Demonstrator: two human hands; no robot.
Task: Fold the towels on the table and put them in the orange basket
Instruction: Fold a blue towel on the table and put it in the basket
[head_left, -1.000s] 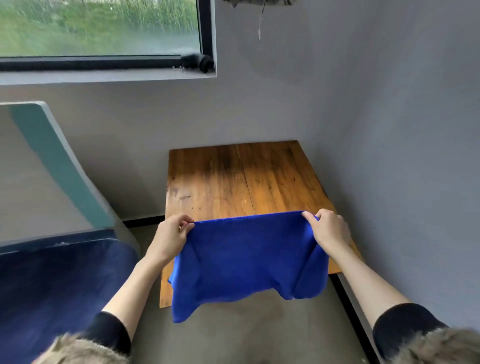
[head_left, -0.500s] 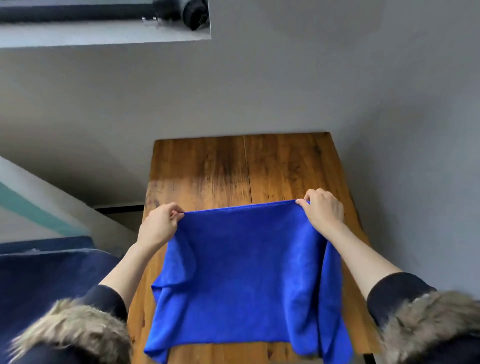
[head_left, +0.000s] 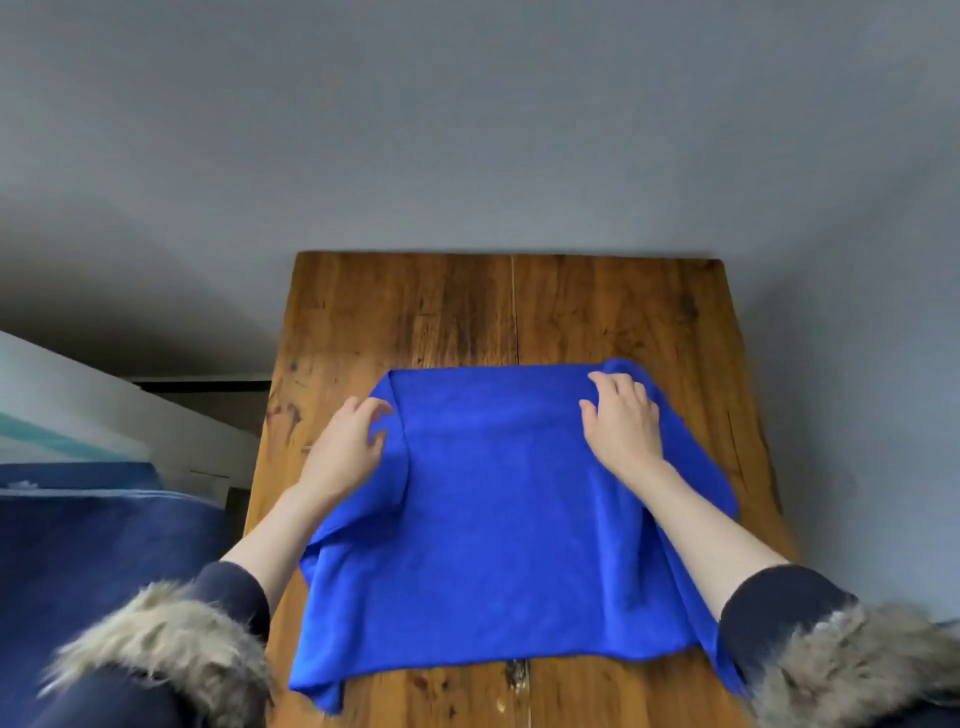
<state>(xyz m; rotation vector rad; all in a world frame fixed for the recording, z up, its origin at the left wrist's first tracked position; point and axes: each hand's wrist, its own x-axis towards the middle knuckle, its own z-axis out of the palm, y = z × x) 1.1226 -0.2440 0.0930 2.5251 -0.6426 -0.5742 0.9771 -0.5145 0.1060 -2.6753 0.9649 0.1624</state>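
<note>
Lowered now, blue towel covers wooden table; grey wall behind.

Matt blue cloth towel on grainy wooden table.

Table: near edge cut by my frame bottom; middle hidden under blue towel. Left hand, fur cuffs: motion-blurred. Towel's right near corner hidden behind right sleeve.
</note>
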